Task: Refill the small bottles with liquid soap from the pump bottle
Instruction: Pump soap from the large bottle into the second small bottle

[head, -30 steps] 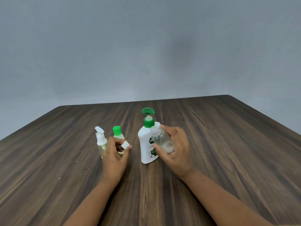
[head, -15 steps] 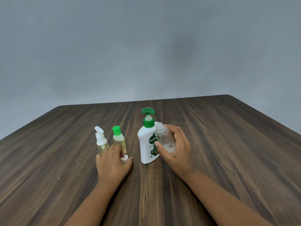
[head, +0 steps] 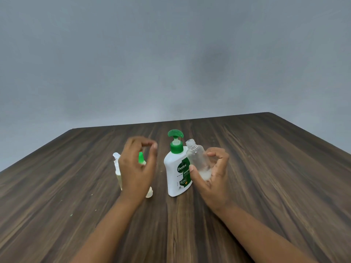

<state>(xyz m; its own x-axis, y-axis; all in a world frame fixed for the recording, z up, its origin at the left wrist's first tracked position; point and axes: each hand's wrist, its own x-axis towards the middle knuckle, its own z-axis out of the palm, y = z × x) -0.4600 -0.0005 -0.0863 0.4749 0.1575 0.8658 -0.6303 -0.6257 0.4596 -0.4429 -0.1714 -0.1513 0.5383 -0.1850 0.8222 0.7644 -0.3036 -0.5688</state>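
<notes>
A white pump bottle with a green pump head stands upright mid-table. My right hand grips a small clear bottle, uncapped and tilted, right beside the pump bottle, with a little white liquid at its bottom. My left hand is raised above the table, blurred, fingers loosely curved and holding nothing. It partly hides a small bottle with a green cap and a small bottle with a white pump top. A small white cap lies on the table just below my left hand.
The dark wooden table runs to a far edge against a plain grey wall. A few tiny light specks dot the wood at the lower left.
My left hand left the white cap on the table and rose toward the pump head. My right hand shifted the clear bottle slightly right, beside the pump bottle.
</notes>
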